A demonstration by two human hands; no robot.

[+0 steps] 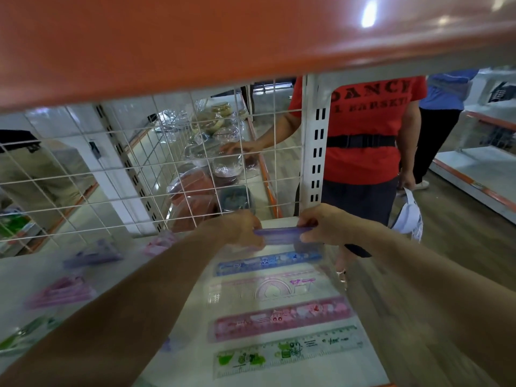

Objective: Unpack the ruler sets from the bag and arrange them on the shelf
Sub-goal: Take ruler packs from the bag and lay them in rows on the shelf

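While I pinch the purple ruler set (282,234) at both ends, left hand (240,230) on one end and right hand (326,227) on the other, it hangs just above the shelf (371,367) at the far end, close to the wire grid (139,163) at 12 o'clock.

Toward 6 o'clock from it, four sets already lie flat in a column, long edges side by side: a blue set (268,263), a pale pink set (265,289), a deeper pink set (279,319) and a green set (287,353) nearest me. Off at 8 to 9 o'clock, more purple, pink and green packs lie blurred on the same shelf. I judge the job well along, with this one set to lay at the head of the column. I can't pick out the bag, so what remains is unknown.

For writing, the rulers carry cartoon prints and scale marks, too small to read. Beyond the shelf at 1 o'clock, a person's red shirt (371,121) reads "DANCE"; the line under it is unclear.
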